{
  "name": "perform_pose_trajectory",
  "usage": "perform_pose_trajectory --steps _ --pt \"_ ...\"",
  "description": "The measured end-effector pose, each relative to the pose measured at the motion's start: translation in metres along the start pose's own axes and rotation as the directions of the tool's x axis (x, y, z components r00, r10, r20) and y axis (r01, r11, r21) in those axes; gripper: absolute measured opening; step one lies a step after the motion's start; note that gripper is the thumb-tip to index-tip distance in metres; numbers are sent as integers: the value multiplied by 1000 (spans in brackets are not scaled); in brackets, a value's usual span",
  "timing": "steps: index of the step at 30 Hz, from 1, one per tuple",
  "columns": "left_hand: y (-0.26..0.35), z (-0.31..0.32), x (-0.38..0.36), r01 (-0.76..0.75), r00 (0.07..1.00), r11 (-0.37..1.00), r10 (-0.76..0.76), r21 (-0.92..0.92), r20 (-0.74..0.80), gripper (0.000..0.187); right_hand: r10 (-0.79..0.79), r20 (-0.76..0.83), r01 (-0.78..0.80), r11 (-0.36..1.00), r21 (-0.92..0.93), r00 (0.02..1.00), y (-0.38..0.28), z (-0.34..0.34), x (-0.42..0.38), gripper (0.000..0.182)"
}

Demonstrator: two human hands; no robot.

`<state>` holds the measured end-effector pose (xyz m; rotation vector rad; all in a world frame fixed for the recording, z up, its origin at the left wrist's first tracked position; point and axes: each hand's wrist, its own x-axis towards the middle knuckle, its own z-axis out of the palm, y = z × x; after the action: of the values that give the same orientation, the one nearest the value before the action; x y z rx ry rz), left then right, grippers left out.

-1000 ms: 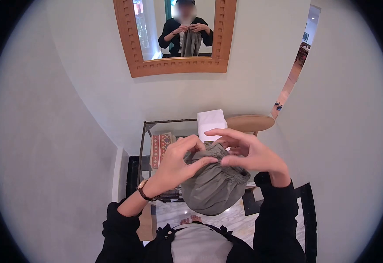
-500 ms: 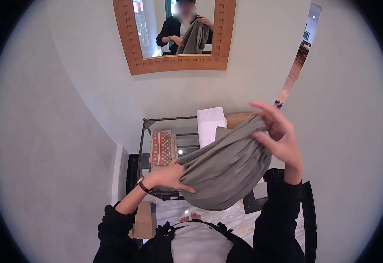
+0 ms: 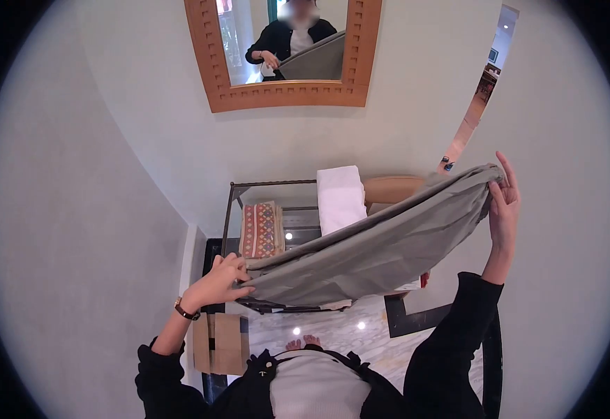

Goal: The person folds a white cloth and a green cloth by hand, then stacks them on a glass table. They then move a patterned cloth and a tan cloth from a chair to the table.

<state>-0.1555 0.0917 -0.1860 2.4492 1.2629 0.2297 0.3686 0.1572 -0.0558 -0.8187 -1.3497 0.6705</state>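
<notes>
A grey cloth [image 3: 375, 255] is stretched slantwise between my two hands, its right end higher than its left. Folds run along its length, and the edge near the right end looks bunched. My left hand [image 3: 221, 281] pinches the lower left end between thumb and fingers. At the upper right end, my right hand [image 3: 503, 202] grips the bunched corner, with one finger extended upward. The cloth hangs in front of a glass-topped table and hides part of it.
On the dark-framed glass table [image 3: 298, 199] lie a stack of patterned textiles [image 3: 259, 230], a folded white cloth [image 3: 340, 199] and a tan item [image 3: 392, 187]. A wood-framed mirror [image 3: 284, 96] hangs above. A cardboard box [image 3: 229, 342] stands on the floor at lower left.
My hands have moved apart, the left going left and the right going right. The grey cloth has gone from a sagging bundle to a longer, tauter stretch.
</notes>
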Motion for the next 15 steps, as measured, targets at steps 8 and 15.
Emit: perform_pose_trajectory --steps 8,15 --pt "4 5 3 -179 968 921 101 -345 -232 22 -16 -76 23 995 94 997 5 -9 0 53" --pt "19 86 21 89 996 782 -61 -617 66 31 -31 -18 32 995 98 999 -12 7 2 51"
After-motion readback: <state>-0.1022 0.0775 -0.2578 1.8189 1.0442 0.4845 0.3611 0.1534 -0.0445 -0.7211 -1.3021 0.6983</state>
